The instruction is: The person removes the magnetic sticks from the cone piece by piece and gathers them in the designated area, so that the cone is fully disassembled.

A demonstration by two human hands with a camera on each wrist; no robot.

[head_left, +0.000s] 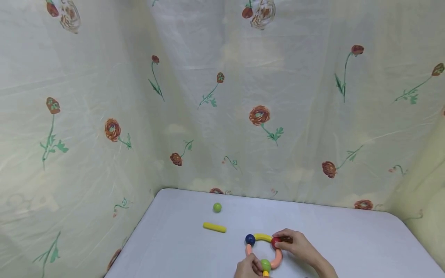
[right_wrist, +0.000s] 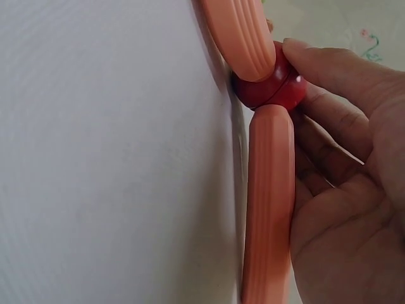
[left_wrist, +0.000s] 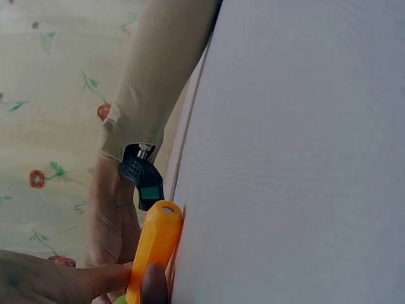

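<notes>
Loose rod (head_left: 214, 227): yellow, on the white table (head_left: 167, 247), well left of the red ball (head_left: 276, 243) and farther back. Loose ball (head_left: 217, 207): green, also left of the red ball, farther back again.

Left hand (head_left: 247, 266): left of the red ball and on its near side. Grip: digits clamped on the held rod (left_wrist: 155, 244), yellow, with a grey disc in its end; the rod extends from the near ball (head_left: 265, 265), green.

Left arc (head_left: 248, 249): pink, left of the red ball, touching the navy ball (head_left: 250, 239); its near end is hidden by the left hand. Top arc (head_left: 262, 237): yellow, bridging the navy ball and the red ball. Right arc (head_left: 277, 259): pink, bridging the red ball and the near ball.

Right hand (head_left: 293, 243): immediately right of the red ball, forearm slanting in from the near right. Grip: digits pinching the red ball. The right wrist view shows 2 pink rods (right_wrist: 272, 202) meeting that ball, 1 alongside the palm.

Right wrist: dark device (left_wrist: 142, 177) below a beige sleeve (left_wrist: 164, 63); writing on its green patch (left_wrist: 150, 193) cannot be made out.
</notes>
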